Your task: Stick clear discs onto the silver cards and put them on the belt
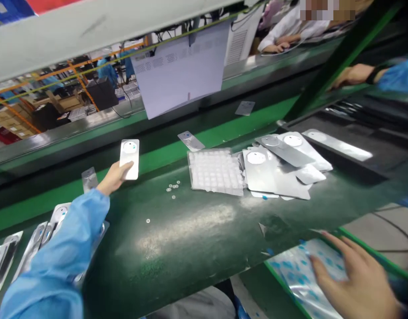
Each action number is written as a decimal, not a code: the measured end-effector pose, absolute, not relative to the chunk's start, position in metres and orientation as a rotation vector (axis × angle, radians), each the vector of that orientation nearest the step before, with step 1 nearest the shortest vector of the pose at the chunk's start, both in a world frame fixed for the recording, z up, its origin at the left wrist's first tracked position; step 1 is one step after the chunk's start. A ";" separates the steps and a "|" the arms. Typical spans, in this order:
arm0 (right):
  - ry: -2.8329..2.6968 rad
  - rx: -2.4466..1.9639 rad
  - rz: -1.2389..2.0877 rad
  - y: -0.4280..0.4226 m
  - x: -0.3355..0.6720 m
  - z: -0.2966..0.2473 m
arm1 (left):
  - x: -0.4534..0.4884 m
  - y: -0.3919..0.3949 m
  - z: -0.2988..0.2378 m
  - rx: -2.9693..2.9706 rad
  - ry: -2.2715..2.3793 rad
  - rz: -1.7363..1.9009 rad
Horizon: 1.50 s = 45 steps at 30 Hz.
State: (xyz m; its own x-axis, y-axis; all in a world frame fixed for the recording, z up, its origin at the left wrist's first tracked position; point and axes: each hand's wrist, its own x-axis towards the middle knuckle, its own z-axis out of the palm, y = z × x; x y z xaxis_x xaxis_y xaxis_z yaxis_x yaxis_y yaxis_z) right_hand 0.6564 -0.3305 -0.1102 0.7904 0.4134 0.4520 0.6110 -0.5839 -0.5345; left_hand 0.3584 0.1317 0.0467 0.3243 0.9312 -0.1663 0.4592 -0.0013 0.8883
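My left hand (114, 177) pinches a silver phone back cover (129, 166) with a round white ring near its top, held upright over the bench's far side. Fingers spread, my right hand (359, 279) is over a green-edged bin (283, 279) at the lower right. In that bin lie clear films with blue tabs (305, 277). More silver covers (263, 175) are piled loosely on the right of the bench. Beside them sits a clear tray (215, 173) of small whitish pieces. Several tiny rings (173, 197) are scattered left of the tray.
The green bench (190, 235) runs across the view. More covers (34, 248) stand at the left under my sleeve. A black tray (340, 137) is at the right, near a co-worker's hand (355, 74). A white panel (184, 71) hangs behind, and a green post (343, 57) rises at right.
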 end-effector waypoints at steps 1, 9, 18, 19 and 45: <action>-0.741 -2.209 -0.306 -0.321 0.643 -0.097 | 0.352 0.105 0.042 1.593 1.224 0.582; -0.927 -1.483 0.977 -0.196 0.493 -0.030 | 0.308 -0.057 -0.014 1.204 0.821 0.397; -1.256 -1.438 1.186 -0.167 0.439 -0.035 | 0.296 -0.063 -0.020 0.770 0.855 0.754; -1.293 -1.453 1.172 -0.169 0.439 -0.033 | 0.295 -0.063 -0.021 0.739 0.848 0.748; -1.593 -1.518 0.208 -0.141 0.431 -0.036 | 0.283 -0.079 -0.040 0.922 0.750 0.744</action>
State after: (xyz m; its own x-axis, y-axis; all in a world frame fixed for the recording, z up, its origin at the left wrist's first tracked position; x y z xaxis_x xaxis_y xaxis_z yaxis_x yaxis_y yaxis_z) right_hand 0.4314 -0.1412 -0.0363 0.1567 0.8659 0.4751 0.7144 0.2328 -0.6598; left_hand 0.2833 -0.0789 -0.0401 0.5277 0.8157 -0.2368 -0.2305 0.4058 0.8844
